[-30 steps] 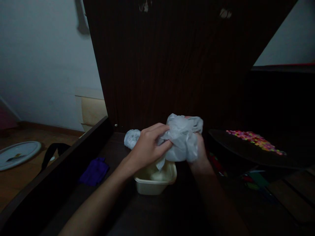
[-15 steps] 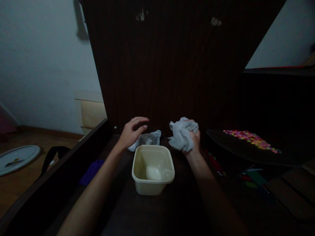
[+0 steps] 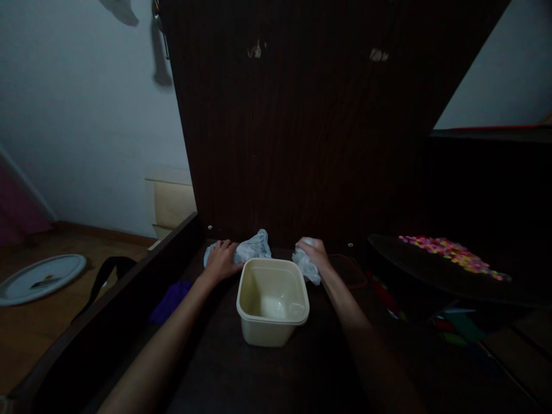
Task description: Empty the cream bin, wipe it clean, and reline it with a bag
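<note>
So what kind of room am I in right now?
Probably a room in a home: a pink curtain hangs by the wall, and a plastic tub stands on a dark wooden surface.

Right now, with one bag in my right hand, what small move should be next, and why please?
Perhaps ease the right hand open and leave its crumpled white bag there: it looks low, beside the cream tub and near the dark surface, while the left hand lies over the other bag.
</note>
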Tool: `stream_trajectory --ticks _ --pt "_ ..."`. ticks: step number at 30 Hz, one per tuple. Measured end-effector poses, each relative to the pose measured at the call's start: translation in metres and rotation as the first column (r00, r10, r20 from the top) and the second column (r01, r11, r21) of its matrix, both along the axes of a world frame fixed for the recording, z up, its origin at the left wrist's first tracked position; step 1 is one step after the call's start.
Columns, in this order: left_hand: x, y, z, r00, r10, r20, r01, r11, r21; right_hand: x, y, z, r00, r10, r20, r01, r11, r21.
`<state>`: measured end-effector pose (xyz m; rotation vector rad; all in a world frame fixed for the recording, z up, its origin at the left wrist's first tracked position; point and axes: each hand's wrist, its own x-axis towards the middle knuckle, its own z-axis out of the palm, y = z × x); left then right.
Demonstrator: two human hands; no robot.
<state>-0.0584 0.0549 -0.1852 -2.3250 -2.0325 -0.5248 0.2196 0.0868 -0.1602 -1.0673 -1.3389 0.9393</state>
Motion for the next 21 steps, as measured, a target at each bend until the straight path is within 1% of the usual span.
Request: stream_trajectory --ticks 3,6,10,13,15,17,19,21 --pt "-0.009 -0.019 -0.001 0.998 0.036 -0.051 -0.036 0.999 -0.005 -0.009 0.006 -0.015 0.995 -0.022 0.102 0.015 0.997 0.076" --pt "-0.015 -0.035 -0.003 0.991 0.123 -0.05 -0.123 0.992 0.002 -0.021 0.015 -0.03 0.979 -0.084 0.188 0.051 0.983 0.175" --pt "-0.023 -0.043 -0.002 0.977 0.212 0.001 -0.212 0.977 0.025 -0.043 0.029 -0.046 0.934 -0.176 0.311 0.076 0.949 0.307" --pt "-0.03 -0.043 -0.001 0.967 0.253 0.041 -0.256 0.964 0.069 -0.061 0.038 -0.056 0.88 -0.174 0.443 -0.001 0.931 0.366" --pt "-0.034 -0.042 0.0 0.96 0.268 0.078 -0.275 0.956 0.1 -0.072 0.041 -0.063 0.824 -0.146 0.548 -0.079 0.927 0.366" --pt "-0.039 -0.041 0.0 0.954 0.273 0.123 -0.288 0.949 0.127 -0.078 0.043 -0.068 0.757 -0.131 0.64 -0.133 0.928 0.347" --pt "-0.042 -0.04 0.0 0.944 0.278 0.178 -0.305 0.941 0.148 -0.079 0.042 -0.068 0.698 -0.137 0.702 -0.156 0.929 0.336" --pt "-0.046 -0.039 0.0 0.932 0.282 0.229 -0.321 0.933 0.16 -0.072 0.039 -0.063 0.657 -0.155 0.738 -0.166 0.925 0.342"
